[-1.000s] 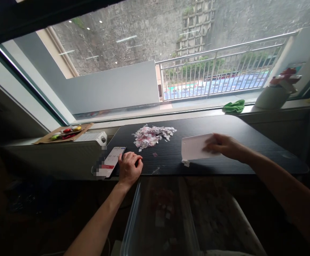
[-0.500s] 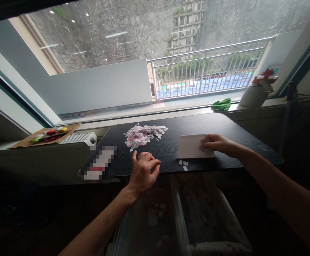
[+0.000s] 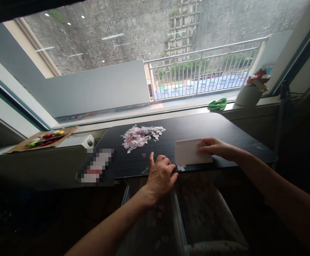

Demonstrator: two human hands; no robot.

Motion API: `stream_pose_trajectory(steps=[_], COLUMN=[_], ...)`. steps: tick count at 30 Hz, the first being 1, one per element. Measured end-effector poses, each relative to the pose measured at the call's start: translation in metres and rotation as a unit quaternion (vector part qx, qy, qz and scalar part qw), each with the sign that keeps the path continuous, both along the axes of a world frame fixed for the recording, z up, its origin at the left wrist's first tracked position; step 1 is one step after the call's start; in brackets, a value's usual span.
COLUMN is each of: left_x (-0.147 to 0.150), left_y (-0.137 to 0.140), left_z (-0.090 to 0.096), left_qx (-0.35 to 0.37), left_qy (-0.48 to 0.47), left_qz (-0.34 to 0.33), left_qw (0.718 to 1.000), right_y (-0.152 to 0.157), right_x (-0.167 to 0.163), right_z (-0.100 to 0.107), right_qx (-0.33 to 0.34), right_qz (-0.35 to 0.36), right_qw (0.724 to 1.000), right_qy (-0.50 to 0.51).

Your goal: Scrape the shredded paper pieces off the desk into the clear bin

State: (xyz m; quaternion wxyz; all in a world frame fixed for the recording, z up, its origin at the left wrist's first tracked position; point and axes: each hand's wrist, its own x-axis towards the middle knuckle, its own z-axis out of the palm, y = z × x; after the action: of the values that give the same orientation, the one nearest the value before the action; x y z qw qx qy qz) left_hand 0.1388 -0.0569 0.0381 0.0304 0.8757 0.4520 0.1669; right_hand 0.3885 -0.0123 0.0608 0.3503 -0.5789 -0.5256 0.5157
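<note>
My right hand (image 3: pixel 210 147) grips the right side of a white rectangular board (image 3: pixel 188 152), perhaps a card or plastic sheet. It stands tilted, with its lower edge at the front of the black table (image 3: pixel 224 128). A few small white paper pieces (image 3: pixel 181 168) lie just below that edge. My left hand (image 3: pixel 161 174) rests over the table's front edge, left of these pieces. Its fingers are bent but apart, and I see nothing in them. Further back lies a heap of white and pinkish paper scraps (image 3: pixel 139 138).
Beneath the front edge are a clear plastic bin (image 3: pixel 180 220) and a pale container (image 3: pixel 219 245), both dim. A blurred-out item (image 3: pixel 97 169) lies on the table's left end. A green cloth (image 3: pixel 217 104) and a white sprayer bottle (image 3: pixel 248 94) stand on the sill.
My left hand has moved right, close to the board. The board has come slightly nearer to the front edge, and the small pieces below it are now bunched closer at the edge.
</note>
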Motion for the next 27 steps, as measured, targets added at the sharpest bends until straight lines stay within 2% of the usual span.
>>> stream_pose_trajectory(steps=[10, 19, 23, 27], left_x=[0.005, 0.003, -0.012, -0.053], left_y=[-0.007, -0.018, -0.014, 0.001], left_z=[-0.004, 0.002, 0.002, -0.002], left_qx=[0.002, -0.006, 0.003, 0.016], left_qy=[-0.028, -0.038, -0.048, -0.066], left_qz=[-0.032, -0.069, -0.037, 0.070], left_qw=[0.999, 0.997, 0.998, 0.995], right_y=[-0.012, -0.023, -0.007, 0.020], right_x=[0.010, 0.015, 0.005, -0.018], right_z=[-0.004, 0.003, -0.007, -0.020], right_qx=[0.010, 0.079, 0.093, 0.116], right_qz=[0.007, 0.008, -0.057, -0.109], right_qw=[1.000, 0.996, 0.993, 0.985], right_qy=[0.000, -0.040, -0.037, -0.064])
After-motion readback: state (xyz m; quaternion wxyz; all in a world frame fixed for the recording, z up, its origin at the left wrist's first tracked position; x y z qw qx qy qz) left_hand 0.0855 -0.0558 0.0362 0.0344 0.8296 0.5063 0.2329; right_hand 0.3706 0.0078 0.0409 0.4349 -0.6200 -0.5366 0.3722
